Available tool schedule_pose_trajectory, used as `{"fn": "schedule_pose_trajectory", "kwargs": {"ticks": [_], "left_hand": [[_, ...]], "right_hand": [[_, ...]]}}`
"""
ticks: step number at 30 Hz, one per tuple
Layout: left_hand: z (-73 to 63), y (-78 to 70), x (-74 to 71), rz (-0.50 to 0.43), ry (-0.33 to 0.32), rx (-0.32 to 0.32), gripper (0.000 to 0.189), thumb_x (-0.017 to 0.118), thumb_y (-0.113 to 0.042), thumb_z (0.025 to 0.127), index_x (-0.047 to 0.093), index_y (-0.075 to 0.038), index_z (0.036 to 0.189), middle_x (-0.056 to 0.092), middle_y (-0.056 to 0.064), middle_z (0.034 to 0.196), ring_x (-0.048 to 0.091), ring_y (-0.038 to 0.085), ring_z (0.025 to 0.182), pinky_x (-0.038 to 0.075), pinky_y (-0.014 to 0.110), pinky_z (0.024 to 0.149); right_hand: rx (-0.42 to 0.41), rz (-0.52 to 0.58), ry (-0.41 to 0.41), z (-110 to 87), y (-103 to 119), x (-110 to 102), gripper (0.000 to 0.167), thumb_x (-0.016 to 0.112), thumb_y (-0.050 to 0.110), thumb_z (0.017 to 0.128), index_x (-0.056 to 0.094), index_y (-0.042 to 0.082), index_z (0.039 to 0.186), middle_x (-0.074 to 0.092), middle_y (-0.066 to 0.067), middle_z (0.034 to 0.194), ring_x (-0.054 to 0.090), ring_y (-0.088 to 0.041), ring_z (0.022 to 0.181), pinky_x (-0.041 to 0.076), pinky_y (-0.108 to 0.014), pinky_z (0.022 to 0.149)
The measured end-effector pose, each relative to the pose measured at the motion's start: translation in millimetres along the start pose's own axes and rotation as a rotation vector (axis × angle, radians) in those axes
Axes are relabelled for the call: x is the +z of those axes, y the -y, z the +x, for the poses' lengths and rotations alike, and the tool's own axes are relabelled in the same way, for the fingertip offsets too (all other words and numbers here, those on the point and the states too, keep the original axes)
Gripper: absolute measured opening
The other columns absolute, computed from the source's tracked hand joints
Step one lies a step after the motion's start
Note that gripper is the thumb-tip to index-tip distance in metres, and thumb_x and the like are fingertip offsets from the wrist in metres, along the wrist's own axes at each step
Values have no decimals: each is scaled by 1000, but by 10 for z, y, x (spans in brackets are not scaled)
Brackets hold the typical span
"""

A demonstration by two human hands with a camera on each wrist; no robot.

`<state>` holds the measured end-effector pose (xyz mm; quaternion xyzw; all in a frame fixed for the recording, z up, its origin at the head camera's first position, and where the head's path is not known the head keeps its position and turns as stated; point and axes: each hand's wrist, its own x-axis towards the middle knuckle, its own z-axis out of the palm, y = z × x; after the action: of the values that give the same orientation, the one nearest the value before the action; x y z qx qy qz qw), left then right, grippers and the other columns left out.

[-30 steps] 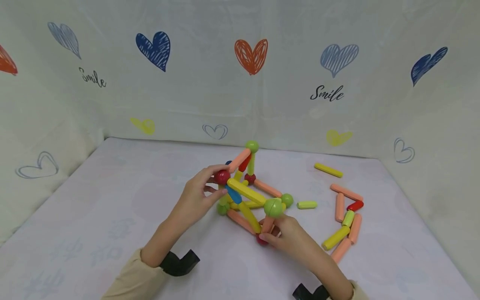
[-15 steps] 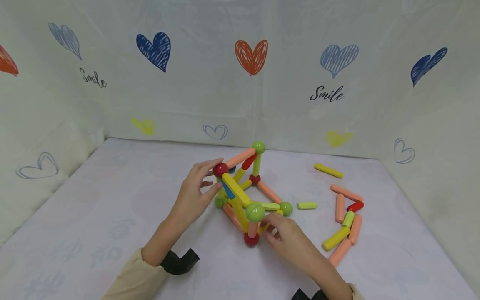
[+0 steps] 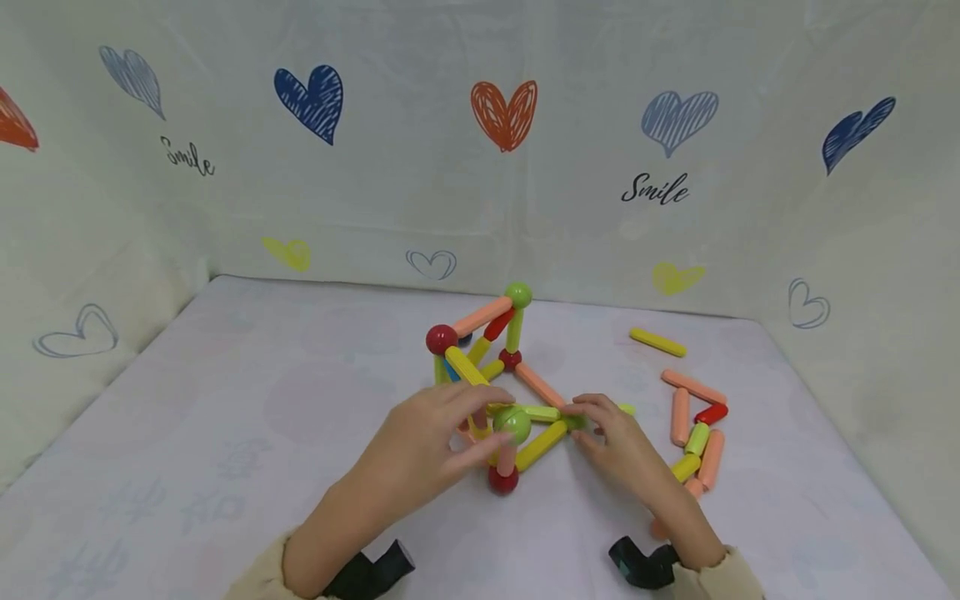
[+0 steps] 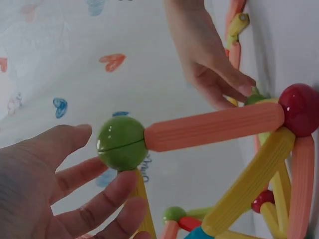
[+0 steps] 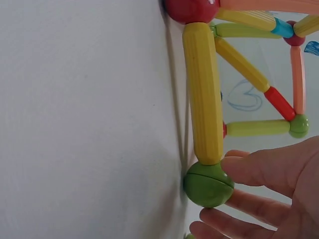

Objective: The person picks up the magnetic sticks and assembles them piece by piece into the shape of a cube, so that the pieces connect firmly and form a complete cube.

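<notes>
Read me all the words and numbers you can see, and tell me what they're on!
"Smile": on the backdrop, toward the left in the head view.
"Smile": on the backdrop again, toward the right.
Too faint to read: pale marks on the table.
Too blurred or covered: backdrop writing in the left wrist view.
Sticks and balls: none I can see.

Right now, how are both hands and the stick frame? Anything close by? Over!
Left hand at raised green ball, thumb clear. Right hand grips low green ball. Stick frame standing. Loose sticks off right.
</notes>
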<state>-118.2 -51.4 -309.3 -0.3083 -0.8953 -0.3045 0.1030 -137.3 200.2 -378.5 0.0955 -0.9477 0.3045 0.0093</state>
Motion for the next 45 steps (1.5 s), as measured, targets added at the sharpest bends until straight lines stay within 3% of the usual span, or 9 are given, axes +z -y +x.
{"fn": "schedule_pose_trajectory", "kwargs": {"ticks": [4,10,18,21,29,37,45], "left_hand": [[-7,-35,48,31,51,23,36,69,-38,82,60,-25,114,60,-10,81,50,1,71,43,16,60],[-11,-26,76,32,28,41,34,68,-39,83,59,-24,113,60,-9,80,52,1,70,43,15,59],[0,25,52,-13,29,7,36,69,-32,83,59,-26,117,62,-11,95,53,2,78,47,16,64],[19,63,40,-20,26,-39,38,69,-29,83,58,-26,119,62,-11,99,54,3,81,48,17,67],[79,178,38,-51,6,-182,40,67,-30,86,55,-25,124,59,-8,103,54,8,88,51,24,74],[96,259,83,-92,-30,-171,44,63,-24,89,50,-23,131,58,-3,109,57,13,94,52,32,79],[110,291,111,-99,-64,-169,47,66,-21,87,51,-23,131,59,-2,110,57,11,91,53,31,76]], "right_hand": [[-6,-7,-10,17,-41,43,28,62,1,86,64,7,113,54,-13,123,57,-29,107,51,-40,83],[49,-48,-19,20,-11,51,25,63,2,85,67,10,109,57,-8,114,59,-23,98,52,-39,81],[181,-165,50,-29,144,-10,19,67,6,83,70,11,101,58,-8,98,53,-16,76,50,-31,67],[218,-184,95,-52,217,-25,18,68,8,82,68,9,100,57,-9,96,51,-17,72,48,-28,63],[181,-185,115,-99,323,12,26,72,4,78,68,6,103,54,-7,89,51,-14,71,50,-27,64],[142,-151,39,-72,264,63,28,71,3,80,67,7,107,55,-6,92,54,-12,73,51,-25,64],[158,-122,44,-38,211,63,30,70,5,80,67,11,110,55,-5,94,51,-12,73,48,-24,63]]}}
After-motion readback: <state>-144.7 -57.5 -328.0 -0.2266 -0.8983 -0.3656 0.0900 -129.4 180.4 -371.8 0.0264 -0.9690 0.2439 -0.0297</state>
